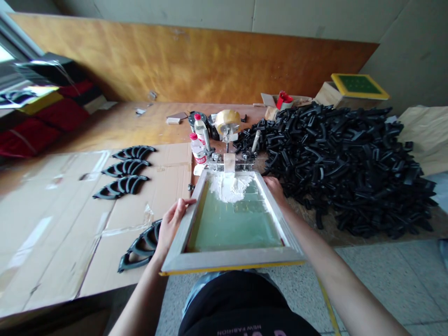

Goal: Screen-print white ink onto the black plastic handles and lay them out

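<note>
A screen printing frame [241, 257] with a grey border and greenish mesh is in front of me, its near edge over my torso. White ink [229, 187] is heaped on the far end of the mesh. My left hand [172, 224] is closed at the frame's left edge, thumb along the border and the other fingers partly hidden. At the far right corner, my right hand [275, 189] has its fingers curled in beside the frame; what they hold is hidden. A metal hinge clamp [215, 164] bears the frame's far side. Black curved plastic parts [140, 252] lie beside my left hand.
Three rows of black parts [121, 186] lie on cardboard [52, 242] to the left. A large pile of black parts [336, 163] covers the right. Behind the clamp stand red-capped bottles [199, 151] and a roll of tape [227, 122]. A yellow-edged screen [360, 86] rests on a box.
</note>
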The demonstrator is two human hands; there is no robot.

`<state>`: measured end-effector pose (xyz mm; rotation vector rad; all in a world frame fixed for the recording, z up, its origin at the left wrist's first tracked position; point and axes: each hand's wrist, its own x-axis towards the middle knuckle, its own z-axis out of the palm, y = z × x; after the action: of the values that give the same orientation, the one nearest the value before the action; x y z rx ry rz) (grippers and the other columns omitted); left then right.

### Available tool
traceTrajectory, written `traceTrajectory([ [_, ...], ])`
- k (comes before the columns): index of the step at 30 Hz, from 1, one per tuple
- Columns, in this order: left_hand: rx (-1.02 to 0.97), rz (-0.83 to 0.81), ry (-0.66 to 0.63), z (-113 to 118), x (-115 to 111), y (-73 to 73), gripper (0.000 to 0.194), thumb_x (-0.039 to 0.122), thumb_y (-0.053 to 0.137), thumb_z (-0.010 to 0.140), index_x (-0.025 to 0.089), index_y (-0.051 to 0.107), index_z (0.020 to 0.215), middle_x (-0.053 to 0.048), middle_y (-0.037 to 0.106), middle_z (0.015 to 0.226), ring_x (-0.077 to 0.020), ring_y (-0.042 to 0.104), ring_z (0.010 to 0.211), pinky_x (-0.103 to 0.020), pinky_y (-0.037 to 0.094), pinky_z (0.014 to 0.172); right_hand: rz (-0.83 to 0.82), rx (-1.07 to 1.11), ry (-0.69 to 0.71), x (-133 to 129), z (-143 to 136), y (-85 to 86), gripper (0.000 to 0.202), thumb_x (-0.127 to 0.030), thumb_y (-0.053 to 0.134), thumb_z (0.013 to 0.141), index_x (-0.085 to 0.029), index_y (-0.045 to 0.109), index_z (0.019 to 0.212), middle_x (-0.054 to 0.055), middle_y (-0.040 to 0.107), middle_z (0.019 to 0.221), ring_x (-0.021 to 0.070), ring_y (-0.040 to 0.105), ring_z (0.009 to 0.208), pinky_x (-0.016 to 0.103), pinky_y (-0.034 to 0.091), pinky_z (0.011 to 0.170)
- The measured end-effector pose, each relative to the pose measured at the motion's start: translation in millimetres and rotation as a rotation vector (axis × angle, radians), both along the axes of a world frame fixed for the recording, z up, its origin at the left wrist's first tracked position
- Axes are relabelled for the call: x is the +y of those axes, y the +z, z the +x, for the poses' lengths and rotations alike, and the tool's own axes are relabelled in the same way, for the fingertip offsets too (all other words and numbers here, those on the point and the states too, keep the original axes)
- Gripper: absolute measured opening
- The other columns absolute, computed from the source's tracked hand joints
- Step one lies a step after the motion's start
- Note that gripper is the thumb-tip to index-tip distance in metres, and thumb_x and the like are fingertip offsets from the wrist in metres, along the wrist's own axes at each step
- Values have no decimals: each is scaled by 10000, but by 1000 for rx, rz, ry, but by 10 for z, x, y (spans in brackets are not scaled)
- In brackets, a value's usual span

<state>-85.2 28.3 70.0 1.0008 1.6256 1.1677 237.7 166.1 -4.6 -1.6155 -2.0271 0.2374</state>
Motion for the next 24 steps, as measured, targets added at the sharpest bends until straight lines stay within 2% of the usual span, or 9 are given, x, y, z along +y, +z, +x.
traceTrajectory([
  [3, -42, -136, -78, -33, -169, -430, 715, 652, 650, 735, 179, 616, 1271, -28, 696, 810, -171, 612, 688, -239, 454, 577, 142, 18, -15, 196, -110, 208, 386, -201, 569, 905, -103, 604, 1277, 159, 616, 1293, 253, 547, 1213, 418, 426, 1062],
  [5, -44, -184, -76, -26, -197, -709, 858, 646, 669, 713, 195, 479, 1417, -2, 673, 742, -165, 598, 627, -237, 429, 539, 200, -20, 127, 288, -424, 330, 555, -248, 660, 860, -141, 505, 1382, 154, 500, 1421, 271, 445, 1309, 424, 376, 1099],
  [7, -4, -204, -64, -18, -185, -914, 897, 651, 664, 707, 200, 437, 1449, 10, 658, 721, -155, 578, 588, -235, 409, 519, 135, -128, 285, 335, -780, 398, 508, -240, 681, 846, -143, 540, 1324, 156, 546, 1346, 281, 472, 1251, 420, 401, 1049],
  [9, 20, -218, -63, -20, -166, -1024, 875, 653, 652, 712, 196, 461, 1432, 6, 659, 738, -154, 577, 595, -238, 408, 523, 13, -254, 368, 315, -1031, 397, 295, -206, 642, 870, -129, 621, 1154, 138, 641, 1146, 263, 550, 1097, 381, 441, 950],
  [12, -13, -234, -78, -35, -158, -1074, 837, 645, 633, 733, 185, 475, 1414, -6, 657, 766, -167, 596, 642, -246, 425, 551, -78, -367, 453, 141, -1075, 341, 121, -196, 584, 904, -125, 644, 982, 111, 674, 994, 226, 588, 953, 323, 438, 851],
  [16, -52, -219, -79, -35, -174, -1080, 804, 626, 631, 748, 179, 488, 1400, -18, 665, 797, -187, 623, 716, -263, 463, 611, -84, -398, 789, -135, -790, 375, 70, -157, 579, 879, -163, 649, 882, 67, 680, 909, 200, 596, 913, 280, 412, 772],
  [18, -46, -216, -68, -24, -178, -1064, 801, 626, 643, 737, 176, 506, 1385, -27, 678, 811, -193, 631, 734, -263, 471, 615, -112, -380, 890, -186, -704, 416, 52, -168, 611, 854, -190, 650, 828, 38, 677, 859, 189, 598, 881, 270, 403, 740],
  [22, -51, -222, -45, -3, -180, -978, 803, 637, 661, 713, 180, 528, 1360, -31, 689, 794, -182, 625, 693, -244, 452, 567, -32, -323, 721, -239, -717, 341, 109, -151, 567, 867, -190, 668, 856, 57, 675, 876, 205, 579, 889, 294, 408, 760],
  [24, -54, -224, -34, 3, -180, -932, 808, 642, 672, 699, 179, 538, 1347, -27, 691, 774, -177, 625, 678, -242, 451, 568, 21, -318, 713, -316, -719, 252, 166, -109, 527, 868, -171, 676, 906, 80, 675, 911, 213, 569, 911, 308, 416, 788],
])
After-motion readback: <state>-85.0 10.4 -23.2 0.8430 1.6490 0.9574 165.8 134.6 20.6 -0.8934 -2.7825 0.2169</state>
